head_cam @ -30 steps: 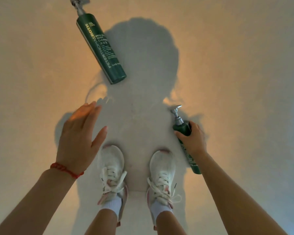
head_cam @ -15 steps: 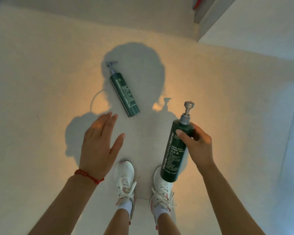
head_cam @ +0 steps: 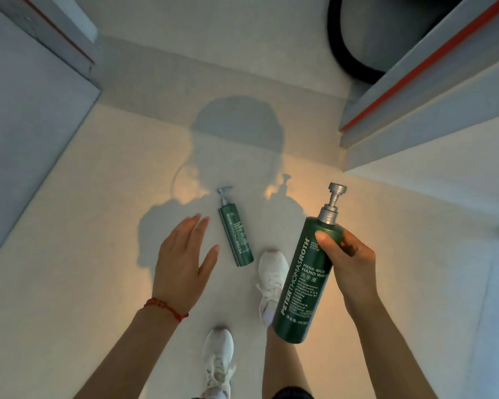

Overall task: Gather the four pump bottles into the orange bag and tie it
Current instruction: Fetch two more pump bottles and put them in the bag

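Right, one green pump bottle (head_cam: 303,279) is up off the floor, gripped in the right hand (head_cam: 347,262) at lower right of centre: thumb pressed across its shoulder, fingers wrapped behind, pump head pointing up and leaning slightly right, base hanging over the right shoe (head_cam: 271,279). A second pump bottle (head_cam: 235,236) lies flat on the pale floor (head_cam: 69,269) in the middle of the frame, long axis running up and down the picture with a slight lean, pump at the far end, base close to that shoe's toe.

The left hand (head_cam: 183,262) is empty, palm down, fingers spread, thumb out, hovering just left of the lying bottle and clear of it. That's plainly the nearer hand, so I'd judge a short reach to the right, across the bottle's body, is what comes next.

Two bottles only here; the other two are nowhere in frame, and neither is the orange bag. A red cord (head_cam: 167,308) circles the left wrist. The person's shadow (head_cam: 236,125) covers the floor around the bottle, and the left shoe (head_cam: 218,361) sits low in frame.
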A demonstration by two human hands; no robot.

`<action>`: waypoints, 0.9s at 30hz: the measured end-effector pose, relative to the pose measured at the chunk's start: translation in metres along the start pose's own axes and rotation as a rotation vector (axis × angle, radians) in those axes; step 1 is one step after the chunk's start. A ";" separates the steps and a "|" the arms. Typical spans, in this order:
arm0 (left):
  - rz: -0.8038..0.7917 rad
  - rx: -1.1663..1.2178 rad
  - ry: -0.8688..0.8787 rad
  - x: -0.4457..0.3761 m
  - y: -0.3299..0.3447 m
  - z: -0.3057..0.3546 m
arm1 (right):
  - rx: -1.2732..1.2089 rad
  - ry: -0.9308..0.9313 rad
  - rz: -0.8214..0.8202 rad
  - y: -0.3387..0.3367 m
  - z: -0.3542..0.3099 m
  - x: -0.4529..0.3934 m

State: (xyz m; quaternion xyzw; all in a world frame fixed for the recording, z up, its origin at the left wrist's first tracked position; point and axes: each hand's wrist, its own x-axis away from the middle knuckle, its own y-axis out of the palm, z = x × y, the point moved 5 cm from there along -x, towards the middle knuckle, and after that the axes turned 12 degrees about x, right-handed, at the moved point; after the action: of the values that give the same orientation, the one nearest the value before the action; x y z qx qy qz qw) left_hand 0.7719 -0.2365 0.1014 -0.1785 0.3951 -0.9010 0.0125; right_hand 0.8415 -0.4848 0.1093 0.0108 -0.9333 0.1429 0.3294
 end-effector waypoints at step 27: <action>0.170 0.612 -0.960 -0.145 0.242 -0.201 | 0.320 -0.079 -0.152 0.105 0.133 -0.215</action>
State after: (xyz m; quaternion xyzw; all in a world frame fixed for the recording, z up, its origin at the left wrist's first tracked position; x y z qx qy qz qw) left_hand 0.8125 -0.2370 -0.2431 -0.5235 0.0795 -0.7881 0.3140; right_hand 0.9166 -0.4361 -0.1502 0.1391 -0.9073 0.2637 0.2965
